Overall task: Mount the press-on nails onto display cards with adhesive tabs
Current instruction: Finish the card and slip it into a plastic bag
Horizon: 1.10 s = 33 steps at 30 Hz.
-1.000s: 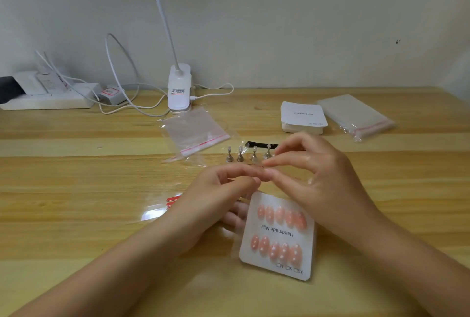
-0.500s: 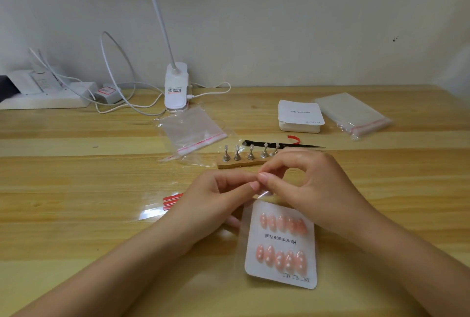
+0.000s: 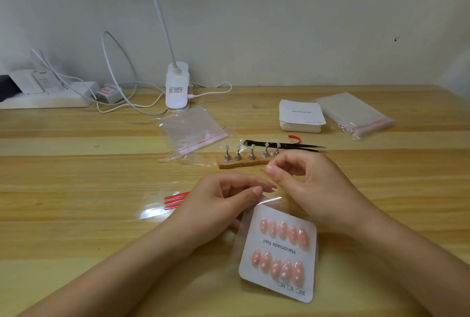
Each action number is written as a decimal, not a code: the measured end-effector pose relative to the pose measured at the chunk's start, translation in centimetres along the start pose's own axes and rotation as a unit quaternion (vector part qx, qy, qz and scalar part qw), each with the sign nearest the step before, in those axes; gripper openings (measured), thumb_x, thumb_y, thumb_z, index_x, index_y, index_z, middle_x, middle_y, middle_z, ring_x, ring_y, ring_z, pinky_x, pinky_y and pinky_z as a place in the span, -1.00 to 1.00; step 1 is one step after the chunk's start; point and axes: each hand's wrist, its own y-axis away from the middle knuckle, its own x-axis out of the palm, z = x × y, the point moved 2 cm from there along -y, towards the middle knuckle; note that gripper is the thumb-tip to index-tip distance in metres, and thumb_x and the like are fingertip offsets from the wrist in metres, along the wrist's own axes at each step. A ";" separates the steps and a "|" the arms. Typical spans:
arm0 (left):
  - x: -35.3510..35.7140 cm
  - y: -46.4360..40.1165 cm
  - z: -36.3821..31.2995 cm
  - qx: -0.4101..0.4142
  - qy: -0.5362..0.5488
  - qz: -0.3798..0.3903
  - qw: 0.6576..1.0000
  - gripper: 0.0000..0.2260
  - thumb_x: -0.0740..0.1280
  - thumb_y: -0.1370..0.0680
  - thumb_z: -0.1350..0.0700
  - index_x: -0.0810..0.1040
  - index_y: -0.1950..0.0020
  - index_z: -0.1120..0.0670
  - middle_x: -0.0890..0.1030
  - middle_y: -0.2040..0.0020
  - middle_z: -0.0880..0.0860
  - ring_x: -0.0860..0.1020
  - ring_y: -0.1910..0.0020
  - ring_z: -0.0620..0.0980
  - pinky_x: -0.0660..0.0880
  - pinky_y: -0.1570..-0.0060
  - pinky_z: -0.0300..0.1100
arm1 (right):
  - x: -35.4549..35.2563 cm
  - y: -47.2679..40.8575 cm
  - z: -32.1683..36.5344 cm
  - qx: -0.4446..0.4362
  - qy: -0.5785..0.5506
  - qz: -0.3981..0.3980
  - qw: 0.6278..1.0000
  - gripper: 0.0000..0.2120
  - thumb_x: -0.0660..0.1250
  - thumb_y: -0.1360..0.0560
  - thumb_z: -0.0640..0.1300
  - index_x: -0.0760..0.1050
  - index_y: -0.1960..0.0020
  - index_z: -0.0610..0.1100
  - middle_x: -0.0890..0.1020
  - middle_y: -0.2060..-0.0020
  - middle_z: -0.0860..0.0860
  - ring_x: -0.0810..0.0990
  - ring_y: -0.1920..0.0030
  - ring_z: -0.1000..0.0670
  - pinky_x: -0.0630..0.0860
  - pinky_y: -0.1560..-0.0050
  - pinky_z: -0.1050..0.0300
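Wooden planks of the bench [image 3: 76, 176] run across the whole view, with a plain pale wall behind. At the far left a white power strip [image 3: 48, 95] lies against the wall, with white cables. Next to it stands the white base of a lamp [image 3: 177, 87], and in front of it lies an empty clear bag [image 3: 193, 131] with a red strip. Some red strips [image 3: 175, 199] lie on the bench just beside the left hand [image 3: 218, 204]. This hand pinches the top flap of a clear sleeve [image 3: 269, 201] between thumb and forefinger. Inside the sleeve is the display card [image 3: 279, 253], white, with two rows of five pink dotted press-on nails [image 3: 283, 231]; it lies near the front edge, between the two forearms. Behind the hands a small wooden stand [image 3: 241, 162] carries five metal pegs, and black tweezers [image 3: 287, 145] lie behind it. The right hand [image 3: 312, 184] has its fingers curled, fingertips close together near the flap; I cannot tell if it holds something. Farther right lie a stack of white cards [image 3: 301, 115] and a pack of clear bags [image 3: 353, 113].
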 end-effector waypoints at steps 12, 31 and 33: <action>0.3 0.0 -0.3 -0.013 0.035 -0.020 0.999 -0.84 0.26 -0.55 0.14 0.64 0.05 -0.02 0.70 0.14 -0.02 0.66 0.15 -0.09 0.59 0.30 -0.17 | 0.8 0.3 0.3 -0.057 0.109 -0.081 0.989 -0.83 0.19 -0.54 -0.07 0.38 0.22 0.08 0.53 0.29 0.20 0.49 0.17 0.16 0.34 -0.01 0.15; -0.6 0.0 -0.2 -0.042 0.163 -0.138 0.976 -0.82 0.27 -0.53 0.19 0.67 0.13 0.05 0.68 0.26 0.08 0.65 0.30 -0.05 0.51 0.52 -0.28 | -11.9 -1.3 -3.5 0.009 0.060 -0.298 0.953 -0.81 0.25 -0.53 -0.17 0.45 0.23 0.04 0.60 0.50 0.20 0.52 0.48 0.37 0.37 0.29 0.52; -0.6 0.0 -0.3 -0.039 0.173 -0.137 0.975 -0.83 0.26 -0.53 0.19 0.66 0.12 0.06 0.67 0.27 0.08 0.64 0.32 -0.06 0.50 0.53 -0.29 | -12.1 -1.4 -3.6 0.016 0.084 -0.263 0.961 -0.80 0.29 -0.50 -0.20 0.50 0.20 0.09 0.63 0.40 0.17 0.53 0.43 0.35 0.40 0.24 0.48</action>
